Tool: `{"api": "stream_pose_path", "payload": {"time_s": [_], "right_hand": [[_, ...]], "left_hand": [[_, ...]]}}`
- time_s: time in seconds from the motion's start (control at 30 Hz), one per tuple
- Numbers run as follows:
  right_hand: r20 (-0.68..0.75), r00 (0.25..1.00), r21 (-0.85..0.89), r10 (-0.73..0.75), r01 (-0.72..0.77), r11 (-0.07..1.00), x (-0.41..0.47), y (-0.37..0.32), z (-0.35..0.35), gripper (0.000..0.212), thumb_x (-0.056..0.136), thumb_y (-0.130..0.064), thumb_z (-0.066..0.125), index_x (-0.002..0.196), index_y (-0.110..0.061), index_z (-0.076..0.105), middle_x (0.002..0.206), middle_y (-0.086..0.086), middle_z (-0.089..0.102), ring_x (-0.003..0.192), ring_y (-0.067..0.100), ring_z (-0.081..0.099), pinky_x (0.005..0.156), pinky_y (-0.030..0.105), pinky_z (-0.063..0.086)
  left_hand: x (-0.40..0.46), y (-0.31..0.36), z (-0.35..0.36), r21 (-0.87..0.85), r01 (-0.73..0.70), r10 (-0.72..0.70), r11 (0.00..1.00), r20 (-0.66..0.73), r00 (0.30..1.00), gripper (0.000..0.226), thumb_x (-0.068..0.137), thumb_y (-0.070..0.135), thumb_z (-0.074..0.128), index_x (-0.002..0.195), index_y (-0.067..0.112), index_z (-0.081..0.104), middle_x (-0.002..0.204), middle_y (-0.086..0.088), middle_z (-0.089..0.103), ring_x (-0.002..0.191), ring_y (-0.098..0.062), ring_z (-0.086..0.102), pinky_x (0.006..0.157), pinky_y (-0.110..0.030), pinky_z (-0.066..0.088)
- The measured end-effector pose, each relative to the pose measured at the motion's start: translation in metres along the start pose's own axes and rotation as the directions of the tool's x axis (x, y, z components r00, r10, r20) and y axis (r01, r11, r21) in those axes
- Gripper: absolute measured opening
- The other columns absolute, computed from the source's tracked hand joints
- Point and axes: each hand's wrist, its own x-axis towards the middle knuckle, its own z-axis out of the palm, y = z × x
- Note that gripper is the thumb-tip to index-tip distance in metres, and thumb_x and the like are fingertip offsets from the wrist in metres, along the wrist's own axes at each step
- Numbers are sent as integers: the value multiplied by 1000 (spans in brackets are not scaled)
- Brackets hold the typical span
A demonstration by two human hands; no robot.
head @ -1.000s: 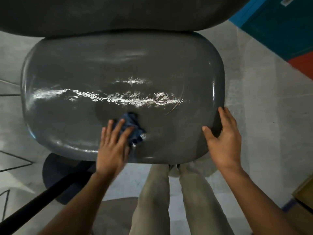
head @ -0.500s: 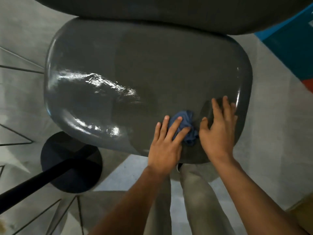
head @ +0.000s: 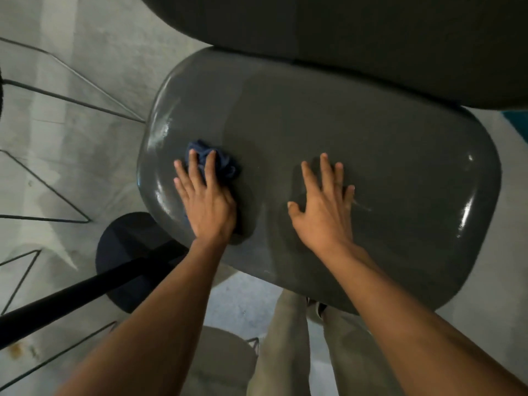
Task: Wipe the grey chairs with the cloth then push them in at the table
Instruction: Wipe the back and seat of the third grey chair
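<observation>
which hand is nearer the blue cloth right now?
Left. The left hand presses flat on the blue cloth, fingers straight over it. The right hand lies flat on the grey chair seat, off to the cloth's right, not touching it.

I see the chair seat (head: 357, 155) below the camera, backrest (head: 357, 38) beyond it. Left hand (head: 204, 201) lies on the cloth (head: 221, 161) at the seat's left end; right hand (head: 324, 207) flat mid-seat. Round base (head: 123, 252) on floor (head: 85, 138), left.
</observation>
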Motion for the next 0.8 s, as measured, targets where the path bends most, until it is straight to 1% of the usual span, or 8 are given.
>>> {"api": "stream_pose_path", "payload": {"time_s": [0.1,0.17,0.27,0.4,0.53,0.67,0.73,0.8], "right_hand": [[51,999,3,19,-19,1000,21,-18,1,90,93,-39,66,162,-29,9,168,1,-17,155,32,-16,122,64,4],[117,991,-8,64,-63,998,33,-24,2,96,91,-39,68,162,-32,4,167,0,-22,154,32,-18,122,64,4],[203,974,-87,105,-89,992,41,-26,4,111,86,-42,74,161,-32,-7,164,2,-31,152,34,-25,121,66,3],[216,972,-172,97,-60,983,40,-25,14,129,79,-48,81,158,-29,-19,161,7,-37,150,38,-28,120,68,3],[189,977,-228,98,-54,972,41,-28,18,132,79,-50,81,157,-27,-23,160,11,-37,150,41,-26,119,69,5],[179,979,-251,101,-54,967,41,-29,20,131,81,-50,79,157,-25,-25,159,13,-39,149,43,-26,118,69,5],[181,977,-259,114,-64,964,41,-30,20,130,80,-50,79,157,-25,-24,160,13,-38,150,42,-26,118,68,5],[187,975,-264,121,-68,962,41,-31,19,129,80,-51,78,157,-27,-23,160,11,-38,150,41,-27,119,67,5]], "left_hand": [[-5,13,4,21,-204,203,979,48,978,64,96,17,49,157,25,35,171,-8,16,158,-39,0,127,-58,3],[-21,-5,1,57,-223,218,973,74,973,61,98,22,51,157,28,37,171,-4,15,158,-36,-2,127,-58,1],[-38,-51,-11,89,-77,73,993,54,996,63,95,26,48,156,28,35,171,-4,15,158,-36,-1,127,-58,1],[9,-67,-26,-88,260,-267,962,-86,960,65,91,17,47,155,22,36,168,-14,21,156,-44,8,126,-59,8],[96,-32,-31,-195,332,-364,923,-161,918,63,94,15,46,156,17,37,168,-15,21,156,-42,8,127,-50,2],[155,25,-18,-135,122,-144,983,-161,976,61,93,20,44,154,17,42,167,-16,24,155,-44,12,126,-55,4],[148,56,-3,-84,-95,83,992,-144,986,60,92,21,49,151,15,46,165,-18,28,154,-47,16,126,-57,7],[117,74,10,-53,-326,323,944,-63,944,57,93,21,50,150,17,49,164,-17,33,153,-45,19,126,-57,12]]}}
